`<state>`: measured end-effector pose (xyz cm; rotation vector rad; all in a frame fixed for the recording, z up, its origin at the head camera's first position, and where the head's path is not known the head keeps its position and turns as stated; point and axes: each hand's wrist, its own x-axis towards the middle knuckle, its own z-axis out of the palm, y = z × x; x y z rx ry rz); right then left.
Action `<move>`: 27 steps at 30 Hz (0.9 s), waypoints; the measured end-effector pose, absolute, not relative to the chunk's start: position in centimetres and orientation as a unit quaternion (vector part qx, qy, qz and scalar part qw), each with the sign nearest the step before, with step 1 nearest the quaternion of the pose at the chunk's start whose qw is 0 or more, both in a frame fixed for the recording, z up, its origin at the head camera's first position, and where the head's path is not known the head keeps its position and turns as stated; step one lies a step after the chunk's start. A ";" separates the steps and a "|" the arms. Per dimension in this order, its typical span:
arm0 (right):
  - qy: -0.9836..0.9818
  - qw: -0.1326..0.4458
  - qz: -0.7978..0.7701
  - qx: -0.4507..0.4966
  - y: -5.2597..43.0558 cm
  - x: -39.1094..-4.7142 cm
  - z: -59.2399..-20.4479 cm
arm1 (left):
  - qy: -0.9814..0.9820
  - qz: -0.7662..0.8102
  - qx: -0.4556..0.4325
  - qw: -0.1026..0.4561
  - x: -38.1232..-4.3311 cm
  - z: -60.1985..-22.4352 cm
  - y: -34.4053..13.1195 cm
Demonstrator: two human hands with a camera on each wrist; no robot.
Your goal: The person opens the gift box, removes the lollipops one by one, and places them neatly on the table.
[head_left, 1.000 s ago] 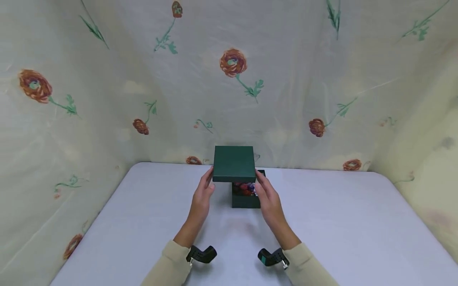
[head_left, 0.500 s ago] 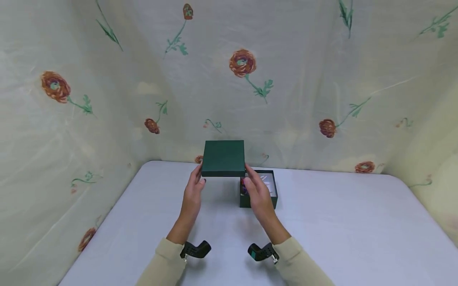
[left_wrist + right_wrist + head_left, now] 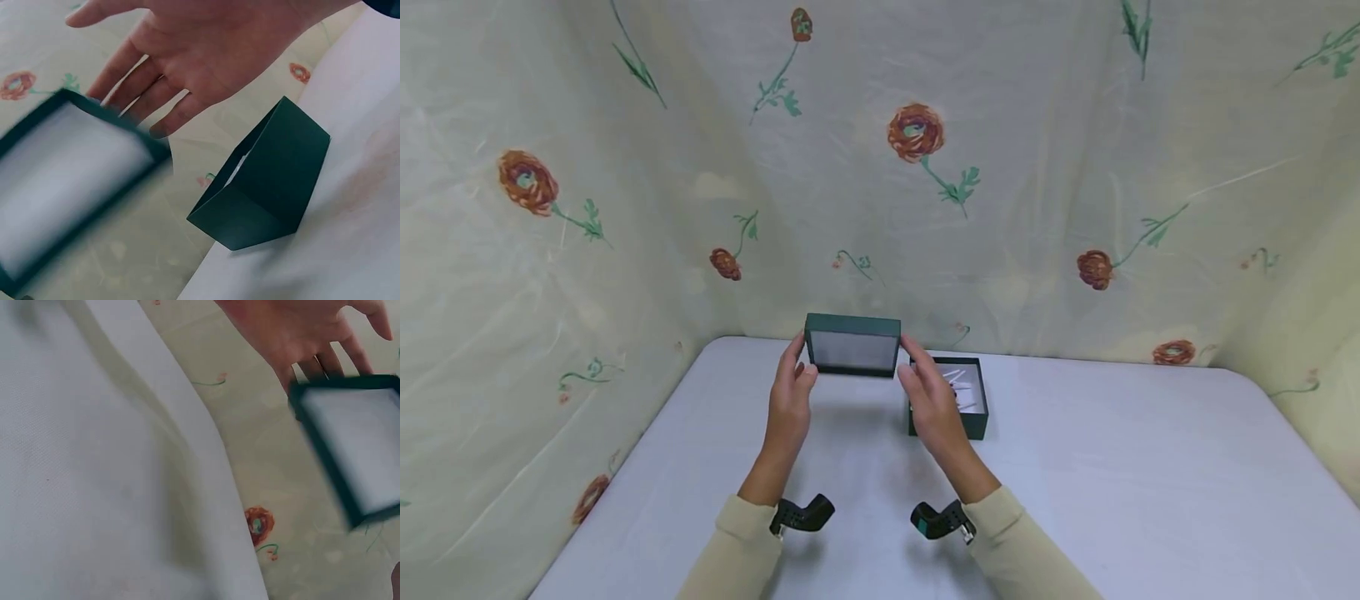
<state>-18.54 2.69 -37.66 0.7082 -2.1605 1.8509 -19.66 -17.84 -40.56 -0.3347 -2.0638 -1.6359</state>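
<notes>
A dark green box lid (image 3: 852, 347) is held up in the air between both hands, tilted so its white inside faces the head camera. My left hand (image 3: 787, 408) presses its left side and my right hand (image 3: 934, 408) its right side. Straight fingers show against the lid in both wrist views, with the left thumb stretched away from it. Behind the right hand, the matching green box base (image 3: 975, 426) stands on the table without its lid. Thin white items (image 3: 964, 392) show inside it; the hand covers the rest of its contents.
A white-covered table (image 3: 1075, 467) spreads under the arms. Flower-printed cloth (image 3: 1000, 167) hangs at the back and sides, close to the table's far edge. Black wrist cameras (image 3: 802, 513) stick out inward from both wrists.
The lid moved left, away from over the box base, which is now more exposed. It has tipped from showing its green top to showing its white inside. Both hands moved with it.
</notes>
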 end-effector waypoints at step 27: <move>-0.707 0.015 0.700 0.102 -2.1 -22.3 -44.3 | -0.757 -0.635 0.011 0.150 -21.3 -44.5 -18.9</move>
